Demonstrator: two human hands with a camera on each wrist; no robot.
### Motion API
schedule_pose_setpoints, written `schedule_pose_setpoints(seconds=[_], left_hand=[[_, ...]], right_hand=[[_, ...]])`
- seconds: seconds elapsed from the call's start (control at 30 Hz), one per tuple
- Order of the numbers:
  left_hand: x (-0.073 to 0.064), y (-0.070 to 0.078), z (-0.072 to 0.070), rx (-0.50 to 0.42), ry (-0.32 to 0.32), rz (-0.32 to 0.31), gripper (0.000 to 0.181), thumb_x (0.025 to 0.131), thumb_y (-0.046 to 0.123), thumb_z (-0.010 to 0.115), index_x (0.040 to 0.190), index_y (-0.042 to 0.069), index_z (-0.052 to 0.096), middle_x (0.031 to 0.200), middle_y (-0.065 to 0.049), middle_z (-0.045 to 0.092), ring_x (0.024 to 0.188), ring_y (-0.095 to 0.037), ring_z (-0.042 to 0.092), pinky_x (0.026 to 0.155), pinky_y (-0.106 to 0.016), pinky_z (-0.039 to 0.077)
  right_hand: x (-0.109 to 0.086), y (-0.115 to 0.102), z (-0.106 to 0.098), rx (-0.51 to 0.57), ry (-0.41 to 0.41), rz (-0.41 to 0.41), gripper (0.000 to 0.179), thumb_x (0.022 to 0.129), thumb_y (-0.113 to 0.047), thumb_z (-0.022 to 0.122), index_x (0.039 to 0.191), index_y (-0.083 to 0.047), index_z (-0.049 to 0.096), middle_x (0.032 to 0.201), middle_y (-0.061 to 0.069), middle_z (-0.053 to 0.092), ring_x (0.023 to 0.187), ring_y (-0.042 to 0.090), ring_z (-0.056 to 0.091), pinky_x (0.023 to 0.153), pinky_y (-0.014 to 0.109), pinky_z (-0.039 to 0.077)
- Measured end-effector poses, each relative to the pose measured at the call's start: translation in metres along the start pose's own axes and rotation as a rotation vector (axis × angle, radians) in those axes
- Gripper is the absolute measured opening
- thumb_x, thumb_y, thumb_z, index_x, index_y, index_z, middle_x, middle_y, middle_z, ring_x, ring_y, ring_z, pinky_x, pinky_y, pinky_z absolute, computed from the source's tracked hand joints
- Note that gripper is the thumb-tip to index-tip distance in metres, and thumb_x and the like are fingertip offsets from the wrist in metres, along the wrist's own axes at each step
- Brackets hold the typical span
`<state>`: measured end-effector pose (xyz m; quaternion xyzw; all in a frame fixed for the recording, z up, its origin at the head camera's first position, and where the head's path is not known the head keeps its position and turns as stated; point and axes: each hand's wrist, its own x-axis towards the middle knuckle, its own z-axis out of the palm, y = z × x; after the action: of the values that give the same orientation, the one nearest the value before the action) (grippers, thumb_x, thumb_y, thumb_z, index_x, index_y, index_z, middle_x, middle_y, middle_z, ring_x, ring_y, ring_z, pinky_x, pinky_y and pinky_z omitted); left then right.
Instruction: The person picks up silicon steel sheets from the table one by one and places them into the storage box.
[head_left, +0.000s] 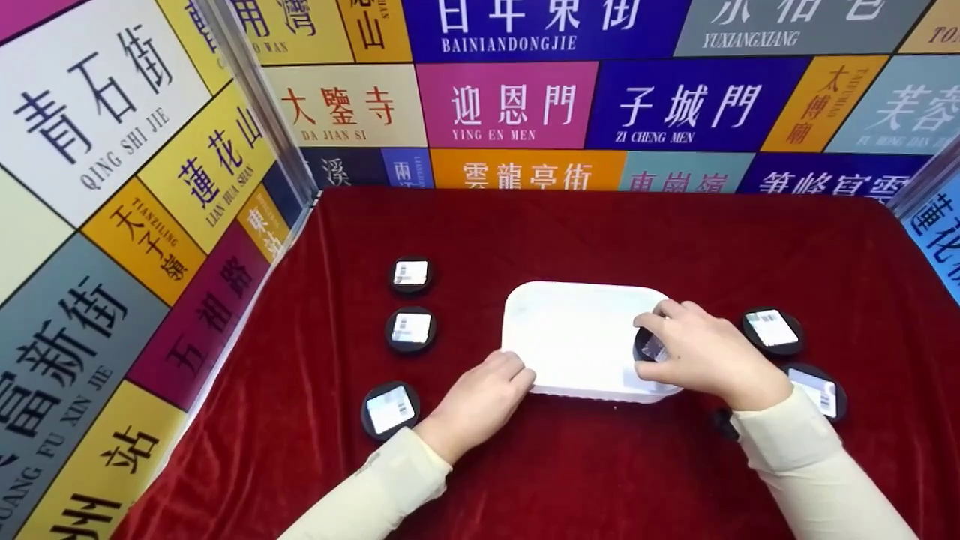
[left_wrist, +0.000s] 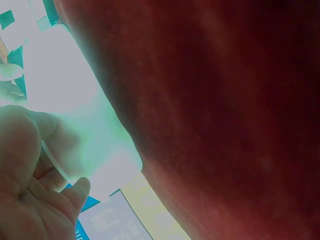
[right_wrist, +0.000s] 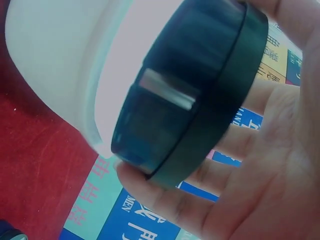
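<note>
A white, shallow rectangular tray [head_left: 574, 337] lies mid-table. My left hand [head_left: 480, 401] holds its near left corner, and in the left wrist view that hand [left_wrist: 35, 170] has its thumb and fingers about the tray's rim [left_wrist: 107, 120]. Over the tray's right end, my right hand [head_left: 709, 352] grips a round black container [head_left: 649, 346] from the side. Up close in the right wrist view, the container [right_wrist: 180, 95] is tilted, with a lighter strip on its side and the fingers curled around it. Its underside contact with the tray is hidden.
Left of the tray stand three labelled round black containers [head_left: 411, 328] in a column. Two similar containers [head_left: 772, 331] sit at the right, one partly behind the right sleeve. A small dark thing [head_left: 724, 424] shows by that sleeve. Sign-covered panels [head_left: 506, 105] border the red cloth [head_left: 600, 480].
</note>
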<state>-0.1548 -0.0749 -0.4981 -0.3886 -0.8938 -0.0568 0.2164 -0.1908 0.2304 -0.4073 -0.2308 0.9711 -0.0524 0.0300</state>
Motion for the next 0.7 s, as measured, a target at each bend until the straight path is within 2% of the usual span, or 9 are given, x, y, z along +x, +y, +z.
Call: schedule_pose_setpoints(seconds=[0.13,0.57,0.7], left_hand=[[0.000,0.000,-0.001,-0.007,-0.022,-0.012,0.010,0.101,0.012,0.058,0.092,0.013,0.062,0.091,0.002,0.058,0.091,-0.014,0.057,0.081,-0.023,0.052],[0.001,0.000,0.002,-0.029,-0.012,-0.015,0.011,0.101,0.013,0.057,0.092,0.013,0.062,0.091,0.002,0.057,0.091,-0.014,0.057,0.082,-0.023,0.052],[0.001,0.001,0.001,-0.035,-0.008,-0.018,0.010,0.101,0.012,0.057,0.093,0.013,0.063,0.092,0.002,0.058,0.091,-0.014,0.056,0.082,-0.023,0.052]], right_hand=[[0.003,-0.002,0.000,0.002,0.003,-0.018,0.052,0.077,-0.034,0.070,0.122,-0.009,0.068,0.113,0.015,0.063,0.094,0.029,0.057,0.065,0.047,0.052],[0.017,-0.009,-0.002,0.015,0.000,-0.129,0.051,0.076,-0.036,0.074,0.119,-0.009,0.071,0.109,0.011,0.064,0.095,0.022,0.059,0.077,0.043,0.055],[0.020,-0.011,-0.003,0.012,0.005,-0.147,0.049,0.075,-0.034,0.074,0.118,-0.010,0.071,0.105,0.009,0.063,0.094,0.021,0.058,0.074,0.043,0.055]])
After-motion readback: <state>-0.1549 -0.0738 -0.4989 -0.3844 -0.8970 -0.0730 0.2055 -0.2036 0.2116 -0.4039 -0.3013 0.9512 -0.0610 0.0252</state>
